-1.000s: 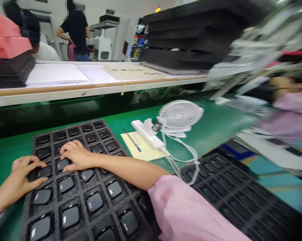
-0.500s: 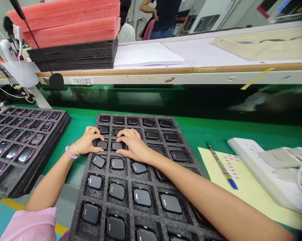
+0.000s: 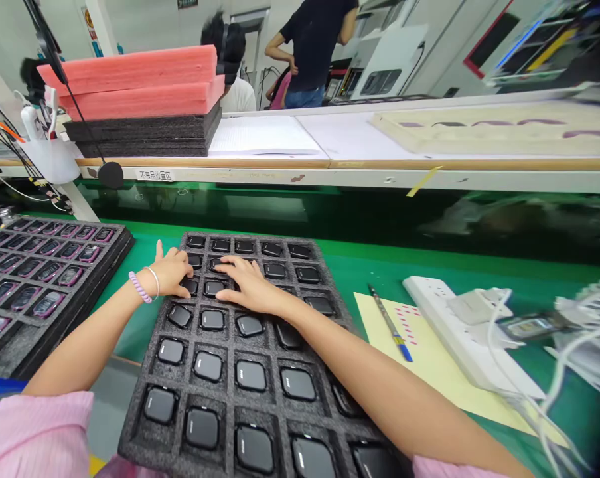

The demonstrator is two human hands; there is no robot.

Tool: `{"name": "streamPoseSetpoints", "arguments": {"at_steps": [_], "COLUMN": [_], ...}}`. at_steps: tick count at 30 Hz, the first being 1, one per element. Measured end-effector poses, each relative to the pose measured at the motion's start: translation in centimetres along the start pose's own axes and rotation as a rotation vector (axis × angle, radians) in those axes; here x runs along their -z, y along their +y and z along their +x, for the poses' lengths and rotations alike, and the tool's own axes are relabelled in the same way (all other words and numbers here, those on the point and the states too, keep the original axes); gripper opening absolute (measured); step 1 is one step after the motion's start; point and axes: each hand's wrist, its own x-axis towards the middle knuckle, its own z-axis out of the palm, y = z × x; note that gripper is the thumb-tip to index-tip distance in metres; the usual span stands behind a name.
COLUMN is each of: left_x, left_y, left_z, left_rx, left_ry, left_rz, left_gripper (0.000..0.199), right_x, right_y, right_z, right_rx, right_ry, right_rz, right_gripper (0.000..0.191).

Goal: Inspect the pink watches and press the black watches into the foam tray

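Note:
A dark grey foam tray (image 3: 186,362) lies in front of me, its pockets holding black square watch bodies with rounded corners. My left hand (image 3: 169,271) is at the tray's left edge, fingers apart, with thumb and fingertips around a watch body (image 3: 191,287) in the third row from the back. Over the second column, my right hand (image 3: 250,285) spreads its fingers, thumb and index fingertip beside another watch body (image 3: 214,288) lying in its pocket. Neither hand lifts anything. My right hand and forearm cover some pockets.
A second foam tray (image 3: 18,330) with purple-rimmed pieces stands at left. On the right are a pen (image 3: 389,323), yellow paper (image 3: 432,378) and a white power strip (image 3: 472,338) with cables. Pink foam blocks (image 3: 135,83) sit on the shelf (image 3: 280,174). People are behind it.
The view has shifted, so the tray appears further left. The fingers of my left hand have spread and risen somewhat. My right hand's fingertips have eased away from the watch body, which stays in its pocket.

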Motion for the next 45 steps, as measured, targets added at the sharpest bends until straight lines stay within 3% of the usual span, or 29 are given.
{"name": "streamPoseSetpoints", "arguments": {"at_steps": [3, 6, 10, 16, 21, 27, 45], "left_x": [1.5, 1.3, -0.1, -1.8, -2.6, -2.7, -3.2], "left_y": [3.5, 7.4, 10.1, 8.5, 8.2, 8.2, 7.8], "left_z": [1.0, 2.7, 4.9, 5.7, 5.4, 5.8, 6.7], "left_rx": [-0.076, -0.205, -0.251, -0.209, -0.204, -0.331, -0.414], "left_ry": [0.116, 0.207, 0.184, 0.129, 0.175, 0.237, 0.172], "left_rz": [0.041, -0.027, -0.045, -0.232, -0.296, -0.296, -0.315], "left_gripper": [0.030, 0.028, 0.030, 0.037, 0.038, 0.035, 0.034], "right_x": [3.3, 5.6, 5.0, 2.7, 2.8, 2.1, 2.1], "right_y": [2.1, 4.5, 7.0, 8.2, 8.4, 8.1, 8.2], "right_z": [-1.9, -4.9, -8.3, -9.4, -8.9, -9.4, -9.6], "right_rx": [0.079, 0.076, 0.011, -0.016, -0.004, -0.005, 0.012], "right_ry": [0.081, 0.075, 0.041, 0.114, 0.111, 0.158, 0.135], "right_rz": [0.020, -0.028, -0.186, -0.193, -0.158, -0.116, 0.008], "right_gripper": [0.037, 0.021, 0.022, 0.030, 0.030, 0.026, 0.026]}}
